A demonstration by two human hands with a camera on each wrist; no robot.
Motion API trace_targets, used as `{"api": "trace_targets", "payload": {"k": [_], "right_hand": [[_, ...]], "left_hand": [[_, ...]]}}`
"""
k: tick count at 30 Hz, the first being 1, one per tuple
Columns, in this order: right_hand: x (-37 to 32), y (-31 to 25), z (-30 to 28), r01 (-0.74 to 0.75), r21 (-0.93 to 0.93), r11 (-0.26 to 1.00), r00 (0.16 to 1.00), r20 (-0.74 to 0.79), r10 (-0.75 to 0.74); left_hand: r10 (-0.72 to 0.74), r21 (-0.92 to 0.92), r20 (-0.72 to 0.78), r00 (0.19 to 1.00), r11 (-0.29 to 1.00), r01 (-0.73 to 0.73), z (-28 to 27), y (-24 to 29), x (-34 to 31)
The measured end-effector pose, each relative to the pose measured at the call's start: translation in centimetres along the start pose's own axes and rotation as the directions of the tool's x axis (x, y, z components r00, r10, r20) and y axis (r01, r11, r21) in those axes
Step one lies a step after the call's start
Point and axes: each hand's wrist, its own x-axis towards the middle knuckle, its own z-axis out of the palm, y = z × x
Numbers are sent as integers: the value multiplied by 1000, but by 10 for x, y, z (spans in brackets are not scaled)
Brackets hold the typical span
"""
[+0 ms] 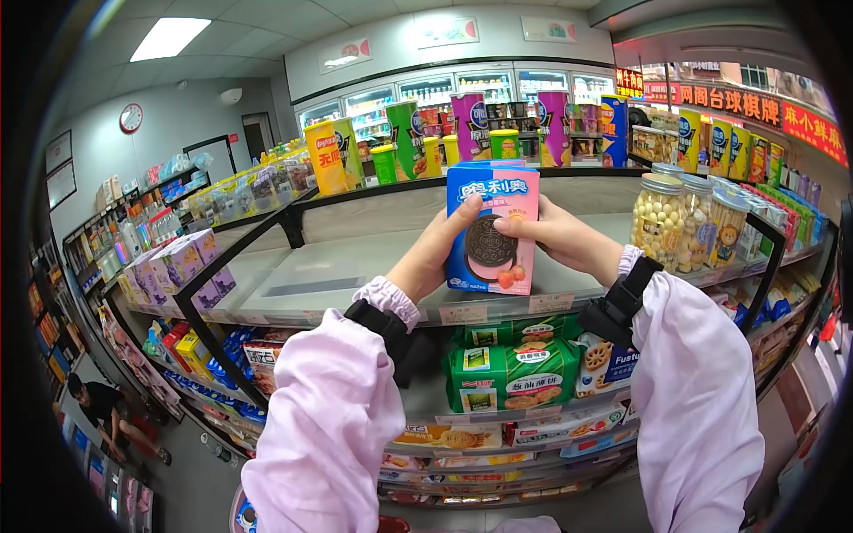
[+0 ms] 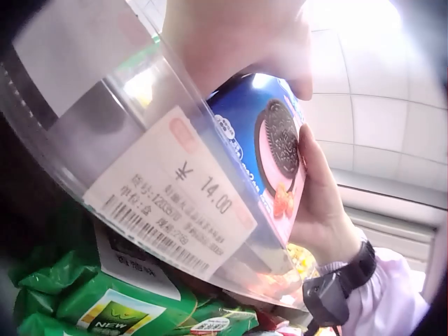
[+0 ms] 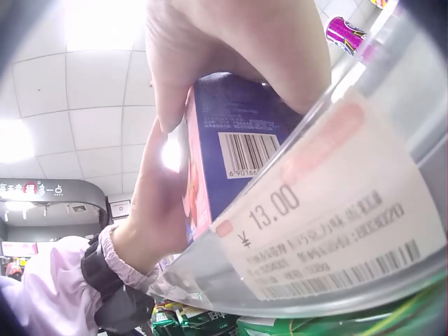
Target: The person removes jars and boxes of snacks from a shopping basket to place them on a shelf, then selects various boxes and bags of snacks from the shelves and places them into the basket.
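Note:
A blue and pink Oreo cookie box (image 1: 466, 259) stands upright at the front of the top shelf, its cookie and strawberry picture facing me. My left hand (image 1: 430, 251) grips its left side, thumb lying across the front. From the right, my right hand (image 1: 582, 240) holds the same box with its thumb on the front and its fingers hidden behind. In the right wrist view, a barcode (image 3: 248, 154) shows on the box's blue side panel. A clear shelf strip with a price tag (image 2: 175, 189) partly covers the box in the left wrist view.
Jars of round snacks (image 1: 657, 218) stand right of the box; purple cartons (image 1: 191, 262) sit at left. Tall chip cans (image 1: 469, 129) line the rack behind. Green cracker packs (image 1: 515, 373) fill the shelf below. A person (image 1: 111, 417) sits at far left.

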Motion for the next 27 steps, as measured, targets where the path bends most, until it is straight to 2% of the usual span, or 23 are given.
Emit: {"api": "trace_targets", "payload": {"k": [2,9,11,14,18,21,24,27], "right_hand": [[-2,-1,-3,1,54,999,1000,-4,-1],[-22,-20,-31,92,20,996,992,-83,-90],[-34,-24,-39,52,23,998,993,-109,-50],[-48,-19,-50,40,47,998,991,-130,-34],[-61,-12,-56,45,119,992,984,-179,-23],[-58,-10,-61,61,123,990,980,-195,-36],[-57,-7,-65,73,102,992,984,-172,-55],[-59,-3,-66,29,103,994,988,-157,-13]], "left_hand": [[32,3,-26,999,999,-32,3,-3,4],[250,45,-82,965,968,-247,35,-11,36],[259,-1,-83,962,966,-260,49,-19,44],[336,114,-43,941,937,-330,58,-44,58],[335,76,-13,942,940,-333,76,-44,57],[330,111,-44,943,940,-323,79,-39,60],[391,154,-97,915,914,-374,77,-45,66],[316,182,-128,940,939,-291,76,-50,63]]}}
